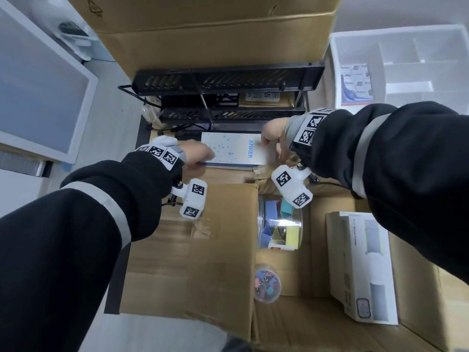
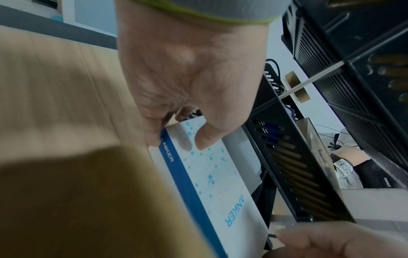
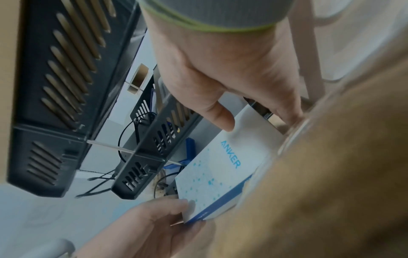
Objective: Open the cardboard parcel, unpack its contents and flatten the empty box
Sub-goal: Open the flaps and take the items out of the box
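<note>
A white and blue Anker box [image 1: 234, 151] [image 2: 220, 178] [image 3: 220, 167] lies beyond the open cardboard parcel [image 1: 193, 250], in front of a black rack. My left hand [image 1: 200, 154] [image 2: 183, 97] pinches its left end, thumb on top and fingers on the blue side. Over at the right end, my right hand [image 1: 272, 137] [image 3: 232, 82] holds it with the thumb on top. Inside the parcel sit a clear jar of coloured blocks [image 1: 280, 226], a small tub of clips [image 1: 267, 285] and a white tracker box [image 1: 363, 270].
The black slotted metal rack [image 1: 223, 80] stands just behind the Anker box, with cables [image 1: 134, 97] at its left. A large cardboard box [image 1: 215, 31] rises behind it. A clear plastic bin [image 1: 401, 64] is at the back right, white furniture [image 1: 38, 92] at the left.
</note>
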Motion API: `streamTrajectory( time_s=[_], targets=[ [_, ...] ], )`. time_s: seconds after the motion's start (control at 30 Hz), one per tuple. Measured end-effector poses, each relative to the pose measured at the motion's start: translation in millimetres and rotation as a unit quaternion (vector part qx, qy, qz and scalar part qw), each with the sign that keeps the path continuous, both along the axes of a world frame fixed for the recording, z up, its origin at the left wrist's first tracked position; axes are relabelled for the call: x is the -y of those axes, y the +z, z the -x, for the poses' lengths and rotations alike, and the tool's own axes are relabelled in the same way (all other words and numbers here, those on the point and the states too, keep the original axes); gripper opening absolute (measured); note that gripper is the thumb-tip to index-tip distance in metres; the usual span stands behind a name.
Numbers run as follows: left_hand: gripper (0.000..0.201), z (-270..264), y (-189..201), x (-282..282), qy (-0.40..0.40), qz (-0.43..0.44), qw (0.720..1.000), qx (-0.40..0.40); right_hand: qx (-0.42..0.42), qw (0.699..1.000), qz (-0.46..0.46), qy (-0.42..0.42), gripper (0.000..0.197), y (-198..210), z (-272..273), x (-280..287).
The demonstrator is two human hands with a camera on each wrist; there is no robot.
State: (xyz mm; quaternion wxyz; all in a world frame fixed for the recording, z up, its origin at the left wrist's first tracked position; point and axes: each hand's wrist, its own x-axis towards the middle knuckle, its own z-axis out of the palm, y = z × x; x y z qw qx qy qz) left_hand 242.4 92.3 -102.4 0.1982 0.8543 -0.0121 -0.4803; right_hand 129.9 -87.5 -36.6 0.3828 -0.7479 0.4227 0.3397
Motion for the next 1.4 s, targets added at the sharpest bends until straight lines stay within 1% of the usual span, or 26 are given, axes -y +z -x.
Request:
streamTrajectory(
  time_s=[0.03,0.13,0.17,0.2,0.23,0.27,0.3,0.33,0.37,0.4,0.43,0.5,0.57,0.6,0.63,0.7,0.77,0.87,0.93,0.97,1.03,1.1,1.13,1.2,1.33,1.4],
  targets=[
    [0.021,0,3,2,0.002,0.008,1.000,0.009,-0.003,0.998,0.011,0.059,0.047,7,1,2],
    [0.030,0,16,3,0.012,-0.012,1.000,0.012,0.008,0.986,0.059,0.158,0.035,28,6,8],
    [0.033,-2,18,2,0.027,-0.008,1.000,0.007,0.018,0.985,0.073,0.156,0.030,28,7,9],
    [0.034,0,29,0,0.030,-0.006,1.000,0.000,0.048,0.984,0.089,0.147,0.031,32,12,9],
    [0.034,2,40,-2,0.025,0.000,1.000,0.000,0.065,0.987,0.083,0.121,0.032,33,14,13],
    [0.034,1,46,-2,0.001,-0.009,1.000,0.009,0.075,0.990,0.061,0.101,0.032,32,12,15],
    [0.034,0,51,0,-0.034,-0.012,0.999,0.023,0.089,0.995,0.003,0.034,0.030,32,7,16],
    [0.033,0,59,0,-0.081,-0.023,0.995,0.048,0.116,0.991,-0.050,-0.042,0.027,42,10,15],
    [0.033,3,66,1,-0.132,-0.034,0.988,0.079,0.145,0.979,-0.080,-0.122,0.024,52,15,11],
    [0.032,9,76,3,-0.181,-0.051,0.975,0.119,0.174,0.967,-0.096,-0.161,0.023,64,23,10],
    [0.030,11,82,5,-0.227,-0.067,0.958,0.159,0.208,0.958,-0.103,-0.170,0.022,73,28,9],
    [0.027,22,104,12,-0.309,-0.110,0.912,0.246,0.251,0.952,-0.106,-0.142,0.014,93,47,12],
    [0.033,45,132,20,-0.386,-0.110,0.864,0.306,0.242,0.955,-0.138,-0.099,0.007,111,81,15],
    [0.035,58,145,26,-0.413,-0.097,0.848,0.318,0.223,0.961,-0.151,-0.056,0.009,117,98,19],
    [0.035,72,157,33,-0.434,-0.080,0.841,0.314,0.195,0.968,-0.159,-0.013,0.012,120,114,22],
    [0.033,100,169,42,-0.457,-0.041,0.849,0.262,0.132,0.978,-0.154,0.052,0.015,113,138,24],
    [0.034,135,168,49,-0.474,-0.019,0.861,0.181,0.066,0.987,-0.102,0.107,0.018,99,163,23],
    [0.033,189,142,57,-0.429,-0.004,0.903,0.006,0.012,0.985,0.007,0.174,0.018,71,189,21],
    [0.040,227,116,63,-0.384,-0.010,0.921,-0.068,-0.034,0.975,0.080,0.204,0.025,64,202,19],
    [0.043,245,101,67,-0.359,-0.017,0.928,-0.095,-0.042,0.974,0.103,0.195,0.030,59,208,20],
    [0.052,273,74,71,-0.318,-0.024,0.939,-0.125,-0.038,0.980,0.113,0.161,0.038,51,215,20],
    [0.074,294,53,73,-0.294,-0.035,0.944,-0.148,-0.034,0.986,0.108,0.121,0.045,47,219,18],
    [0.081,301,45,74,-0.288,-0.039,0.944,-0.159,-0.030,0.989,0.102,0.101,0.046,44,220,18],
    [0.085,313,30,78,-0.266,-0.036,0.947,-0.177,-0.030,0.992,0.088,0.081,0.047,36,223,19],
    [0.086,324,11,85,-0.245,-0.027,0.950,-0.190,-0.041,0.991,0.073,0.102,0.046,26,223,19],
    [0.091,328,3,87,-0.239,-0.036,0.950,-0.199,-0.056,0.988,0.070,0.127,0.047,20,221,19]
  ],
)
